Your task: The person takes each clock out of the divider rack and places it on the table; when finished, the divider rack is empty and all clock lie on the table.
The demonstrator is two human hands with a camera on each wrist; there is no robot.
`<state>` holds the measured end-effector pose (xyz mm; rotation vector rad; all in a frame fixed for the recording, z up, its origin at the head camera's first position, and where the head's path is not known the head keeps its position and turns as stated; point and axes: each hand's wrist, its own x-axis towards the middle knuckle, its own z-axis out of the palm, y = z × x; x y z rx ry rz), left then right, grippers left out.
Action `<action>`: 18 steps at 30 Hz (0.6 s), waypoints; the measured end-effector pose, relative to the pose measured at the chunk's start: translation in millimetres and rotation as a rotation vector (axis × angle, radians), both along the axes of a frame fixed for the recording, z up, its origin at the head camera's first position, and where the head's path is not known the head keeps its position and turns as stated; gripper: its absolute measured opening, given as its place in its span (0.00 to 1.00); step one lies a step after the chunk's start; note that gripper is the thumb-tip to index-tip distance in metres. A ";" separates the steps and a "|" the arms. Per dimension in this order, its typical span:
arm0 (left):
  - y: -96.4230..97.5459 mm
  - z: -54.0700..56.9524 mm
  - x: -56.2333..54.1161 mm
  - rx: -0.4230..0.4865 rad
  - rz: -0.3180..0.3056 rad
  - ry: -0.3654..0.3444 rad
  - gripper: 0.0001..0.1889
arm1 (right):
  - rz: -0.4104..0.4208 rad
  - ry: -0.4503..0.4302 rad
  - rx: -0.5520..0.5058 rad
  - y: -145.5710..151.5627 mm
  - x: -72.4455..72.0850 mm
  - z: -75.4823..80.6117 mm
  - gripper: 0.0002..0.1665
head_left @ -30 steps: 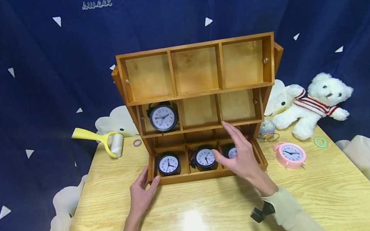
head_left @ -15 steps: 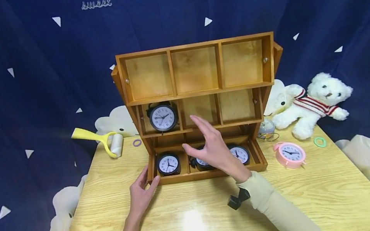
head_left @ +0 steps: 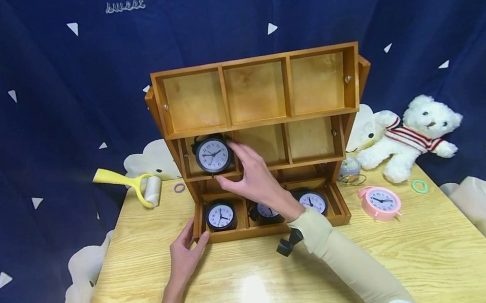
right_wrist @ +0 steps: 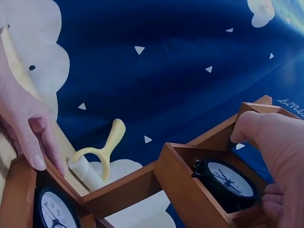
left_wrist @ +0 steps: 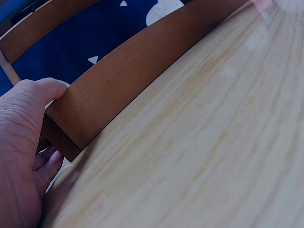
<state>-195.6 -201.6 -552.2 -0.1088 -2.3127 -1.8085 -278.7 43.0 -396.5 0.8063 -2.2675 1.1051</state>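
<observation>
A tiered wooden shelf [head_left: 262,122] stands on the table. A black alarm clock [head_left: 213,155] sits in its middle tier's left compartment. My right hand [head_left: 253,176] reaches to this clock, fingers at its right side and thumb below it, spread apart; contact cannot be told. More black alarm clocks stand in the bottom tier: a left one [head_left: 221,216], a middle one [head_left: 264,212] partly behind my right hand, and a right one [head_left: 313,203]. My left hand [head_left: 184,254] holds the bottom tier's front left corner [left_wrist: 76,114], thumb on the front board and fingers along the side.
Right of the shelf are a pink alarm clock [head_left: 381,203], a white teddy bear [head_left: 420,133], a green ring [head_left: 420,186] and a small clear globe-like thing [head_left: 350,167]. At left lie a yellow-handled lint roller [head_left: 139,184] and a purple ring [head_left: 179,187]. A blue curtain [head_left: 55,94] hangs behind.
My right hand has moved left and up, from the bottom tier's right clock past the middle one to the clock in the middle tier. My left hand stays at the shelf corner.
</observation>
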 end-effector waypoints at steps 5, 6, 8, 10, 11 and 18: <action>-0.6 -0.8 -0.2 0.004 0.003 -0.007 0.34 | -0.040 0.042 0.049 -11.9 -7.4 1.8 0.52; -0.5 -0.9 -0.3 0.004 0.003 -0.008 0.34 | -0.053 0.051 0.060 -13.8 -8.1 1.9 0.52; -0.5 -1.0 -0.5 0.003 0.003 -0.007 0.34 | -0.075 0.068 0.075 -16.8 -9.3 1.8 0.53; -0.4 -0.6 -0.6 0.000 0.001 0.001 0.34 | -0.096 0.082 0.080 -19.0 -10.5 1.3 0.53; -0.3 -0.4 -0.7 -0.001 0.001 0.006 0.34 | -0.104 0.087 0.081 -19.9 -11.4 0.7 0.54; 0.0 1.1 0.0 -0.006 -0.005 0.028 0.33 | -0.136 0.104 0.093 -24.4 -17.5 -3.3 0.55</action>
